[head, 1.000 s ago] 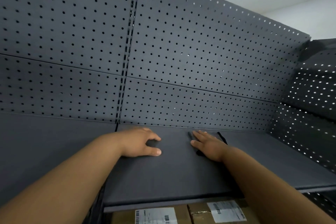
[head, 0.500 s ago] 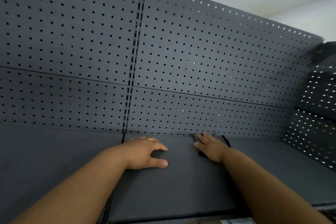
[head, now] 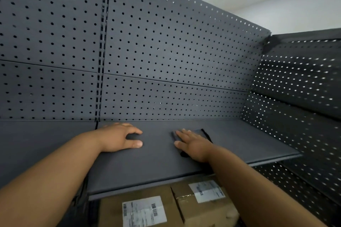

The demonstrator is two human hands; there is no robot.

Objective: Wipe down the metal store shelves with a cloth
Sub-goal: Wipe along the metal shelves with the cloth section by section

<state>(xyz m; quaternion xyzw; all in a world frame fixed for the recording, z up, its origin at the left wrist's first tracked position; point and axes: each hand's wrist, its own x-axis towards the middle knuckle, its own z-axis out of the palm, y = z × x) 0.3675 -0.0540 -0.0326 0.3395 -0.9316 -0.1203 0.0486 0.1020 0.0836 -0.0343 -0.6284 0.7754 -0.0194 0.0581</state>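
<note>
A dark grey metal shelf [head: 249,140] runs across the view under a perforated back panel. My right hand [head: 193,143] lies flat, fingers spread, pressing a dark cloth [head: 205,133] onto the shelf; only the cloth's edges show around the hand. My left hand [head: 120,139] rests on the bare shelf to the left of it, fingers loosely curled, holding nothing.
The perforated back panel [head: 166,51] rises behind the shelf, and a side panel [head: 295,88] closes off the right. Two cardboard boxes [head: 147,208] with white labels sit below the shelf's front edge. Another shelf section [head: 36,143] continues to the left.
The view has tilted back down, so the boxes below show again. My right hand with the cloth has slid a little toward me on the shelf. My left hand stays put.
</note>
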